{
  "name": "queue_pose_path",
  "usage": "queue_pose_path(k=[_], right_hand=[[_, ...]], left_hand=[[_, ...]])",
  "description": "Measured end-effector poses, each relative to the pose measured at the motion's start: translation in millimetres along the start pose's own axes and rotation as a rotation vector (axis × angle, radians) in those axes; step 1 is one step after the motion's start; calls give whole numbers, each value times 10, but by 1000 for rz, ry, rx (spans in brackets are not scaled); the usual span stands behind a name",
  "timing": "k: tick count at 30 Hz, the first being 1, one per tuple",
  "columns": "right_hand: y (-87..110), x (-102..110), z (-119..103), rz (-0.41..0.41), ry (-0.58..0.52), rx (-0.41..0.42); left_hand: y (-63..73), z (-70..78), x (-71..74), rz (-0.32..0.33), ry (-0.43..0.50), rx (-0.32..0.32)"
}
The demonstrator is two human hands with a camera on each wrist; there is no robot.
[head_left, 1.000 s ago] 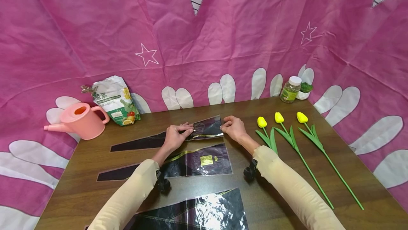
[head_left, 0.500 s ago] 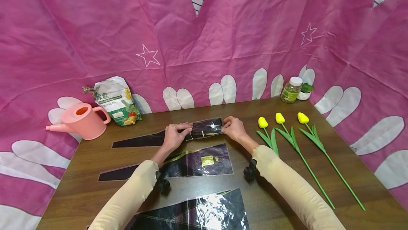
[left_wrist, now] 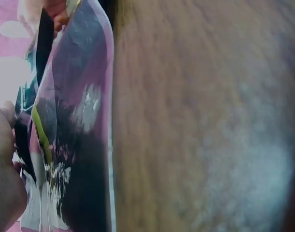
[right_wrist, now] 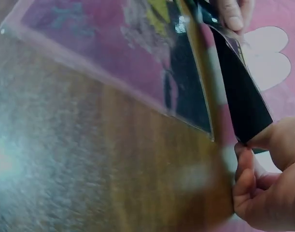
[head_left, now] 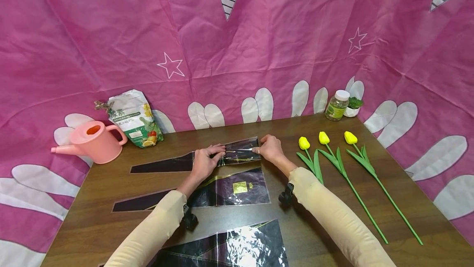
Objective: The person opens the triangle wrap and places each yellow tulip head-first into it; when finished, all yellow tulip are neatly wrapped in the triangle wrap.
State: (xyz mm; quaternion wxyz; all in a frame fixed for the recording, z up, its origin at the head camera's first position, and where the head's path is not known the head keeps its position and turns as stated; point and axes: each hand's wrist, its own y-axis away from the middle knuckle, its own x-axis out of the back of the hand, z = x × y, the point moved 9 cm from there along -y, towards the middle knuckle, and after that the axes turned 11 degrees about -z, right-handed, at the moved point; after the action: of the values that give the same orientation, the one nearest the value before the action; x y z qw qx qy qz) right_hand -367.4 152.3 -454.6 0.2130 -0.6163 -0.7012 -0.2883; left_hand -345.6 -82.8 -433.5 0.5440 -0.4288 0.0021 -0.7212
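Glossy, tapered black plastic sleeve [head_left: 239, 150]

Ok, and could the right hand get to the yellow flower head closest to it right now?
Probably yes: nothing visible stands between the right hand and that flower head, but it pinches the farthest black plastic, so it would likely have to let go first.

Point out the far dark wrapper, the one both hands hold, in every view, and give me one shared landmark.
Head: the dark wrapper lies just below the picture's centre, reaching left.
Left wrist: the dark wrapper is a narrow strip toward the left side, clearest at upper left.
Right wrist: the dark wrapper slants through the upper right.
Shared landmark: the left hand, at the left edge in left wrist, top edge in right wrist.
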Motion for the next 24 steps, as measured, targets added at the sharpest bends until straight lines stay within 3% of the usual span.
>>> queue_pose_path(k=[3,7,14,17,20,24], right_hand=[[11,11,-15,42,51,25],[37,38,19,76,22,77],[120,49,63,28,-75,196],[196,106,71,32,-59,246],[338,297,54,72,-30,315],[586,710,82,128,33,382]], left_hand=[[1,13,-12,13,10,-5],[-6,6,-35,19,21,3],[15,-8,-86,-1,37,47],[20,-2,-106,-8,34,45],[18,-4,-107,-6,10,46],[25,-14,-64,12,-31,47]])
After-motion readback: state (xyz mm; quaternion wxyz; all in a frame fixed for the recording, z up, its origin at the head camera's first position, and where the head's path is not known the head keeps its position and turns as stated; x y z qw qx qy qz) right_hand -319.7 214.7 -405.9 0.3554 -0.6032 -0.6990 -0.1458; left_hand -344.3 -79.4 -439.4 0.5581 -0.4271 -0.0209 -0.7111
